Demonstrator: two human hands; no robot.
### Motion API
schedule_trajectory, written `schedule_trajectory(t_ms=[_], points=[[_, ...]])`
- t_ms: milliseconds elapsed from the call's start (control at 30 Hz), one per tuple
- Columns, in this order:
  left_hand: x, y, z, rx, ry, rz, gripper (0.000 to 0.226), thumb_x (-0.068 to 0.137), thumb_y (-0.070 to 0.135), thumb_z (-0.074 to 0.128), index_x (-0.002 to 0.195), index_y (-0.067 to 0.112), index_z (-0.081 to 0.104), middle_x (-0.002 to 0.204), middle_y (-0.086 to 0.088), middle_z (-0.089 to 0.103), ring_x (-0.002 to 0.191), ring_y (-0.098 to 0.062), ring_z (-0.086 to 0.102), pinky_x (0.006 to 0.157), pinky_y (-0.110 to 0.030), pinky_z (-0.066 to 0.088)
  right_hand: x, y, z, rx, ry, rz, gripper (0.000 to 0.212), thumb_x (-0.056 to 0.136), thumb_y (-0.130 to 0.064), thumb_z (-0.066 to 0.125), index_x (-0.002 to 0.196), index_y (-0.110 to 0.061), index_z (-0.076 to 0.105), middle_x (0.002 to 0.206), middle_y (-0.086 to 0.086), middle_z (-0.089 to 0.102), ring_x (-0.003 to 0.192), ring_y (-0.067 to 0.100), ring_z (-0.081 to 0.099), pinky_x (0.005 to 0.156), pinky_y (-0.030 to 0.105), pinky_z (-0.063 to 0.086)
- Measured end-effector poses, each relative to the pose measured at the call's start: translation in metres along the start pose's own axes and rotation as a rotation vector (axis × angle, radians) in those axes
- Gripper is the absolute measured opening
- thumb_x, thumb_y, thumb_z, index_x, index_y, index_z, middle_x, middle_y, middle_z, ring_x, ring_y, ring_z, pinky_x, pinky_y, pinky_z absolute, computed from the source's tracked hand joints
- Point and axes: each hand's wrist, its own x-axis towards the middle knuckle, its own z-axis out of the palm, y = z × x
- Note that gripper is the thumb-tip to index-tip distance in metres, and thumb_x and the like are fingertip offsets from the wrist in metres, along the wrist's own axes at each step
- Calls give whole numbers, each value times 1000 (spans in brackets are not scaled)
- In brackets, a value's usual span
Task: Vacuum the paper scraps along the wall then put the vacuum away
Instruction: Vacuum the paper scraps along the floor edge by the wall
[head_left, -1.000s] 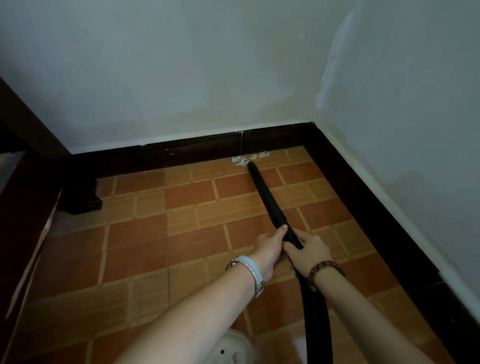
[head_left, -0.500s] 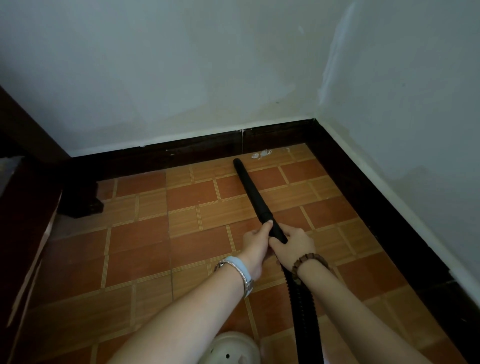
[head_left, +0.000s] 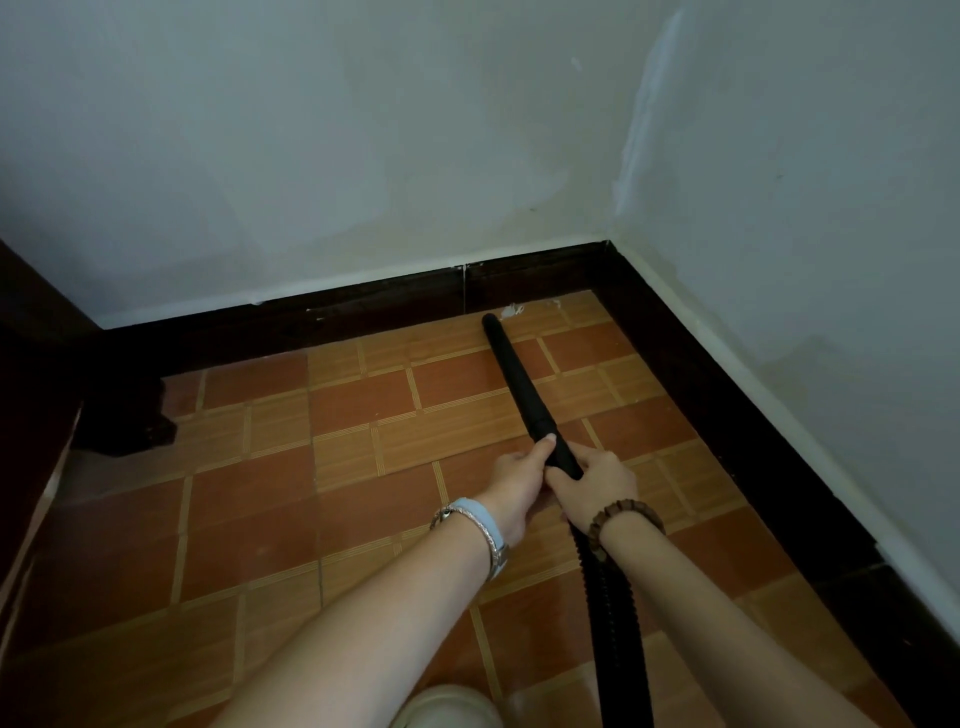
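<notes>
Single head-worn view, looking forward and down at floor (head_left: 270, 519) corner; forearms near, walls (head_left: 311, 156) beyond.

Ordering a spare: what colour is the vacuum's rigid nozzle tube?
Black; the rigid plastic vacuum tube shows best in head view.

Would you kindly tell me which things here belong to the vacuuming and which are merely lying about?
Job: vacuum tube, hose, paper scraps, left hand and right hand gripping the tube.
Lying about: dark furniture foot, bead bracelet.
</notes>
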Motion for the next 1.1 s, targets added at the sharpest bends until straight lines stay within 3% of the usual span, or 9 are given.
schedule_trajectory(t_ms=[67, 167, 333, 533, 767, 933, 1100], points=[[2, 0, 5, 2, -16, 3, 30, 94, 37, 60, 104, 9, 68, 106, -11, 72, 96, -22, 69, 87, -32, 56, 2, 2, -4, -5, 10, 1, 28, 91, -27, 55, 117, -26, 63, 85, 3, 69, 75, 20, 64, 62, 24, 50], [6, 1, 12, -6, -40, -1, 28, 95, 35, 59, 101, 9, 68, 102, -10, 72, 91, -20, 70, 78, -27, 57, 5, 5, -10, -3, 18, 22, 28, 91, -27, 55, 117, -26, 63, 88, 3, 69, 74, 19, 62, 60, 23, 47], [14, 4, 28, 1, -62, -8, 34, 95, 35, 60, 110, 6, 68, 103, -10, 72, 94, -20, 69, 89, -32, 56, 15, 11, -21, -1, 29, 55, 29, 90, -30, 55, 118, -27, 62, 86, 3, 68, 71, 18, 62, 50, 18, 42], [25, 10, 45, 18, -83, -4, 32, 95, 35, 59, 108, 7, 69, 106, -10, 72, 95, -20, 69, 76, -26, 57, 27, 15, -33, 4, 66, 77, 29, 91, -30, 55, 119, -25, 62, 91, 4, 70, 77, 21, 64, 60, 21, 47], [41, 13, 66, 53, -120, -27, 36, 94, 36, 60, 114, 6, 67, 110, -11, 71, 100, -22, 68, 87, -31, 57, 42, 26, -44, 35, 110, 129, 28, 92, -30, 53, 119, -26, 62, 86, 1, 66, 76, 19, 62, 60, 21, 45], [50, 18, 78, 77, -151, -47, 35, 95, 36, 59, 115, 8, 65, 106, -8, 72, 93, -19, 70, 74, -26, 58, 54, 33, -51, 37, 136, 149, 27, 92, -30, 54, 115, -23, 64, 88, 2, 67, 77, 20, 61, 65, 24, 47], [58, 21, 96, 86, -182, -56, 34, 96, 35, 58, 114, 8, 67, 107, -9, 72, 95, -20, 70, 80, -29, 59, 64, 41, -61, 43, 176, 175, 24, 92, -30, 54, 112, -23, 65, 82, 0, 65, 71, 16, 59, 48, 16, 37]])
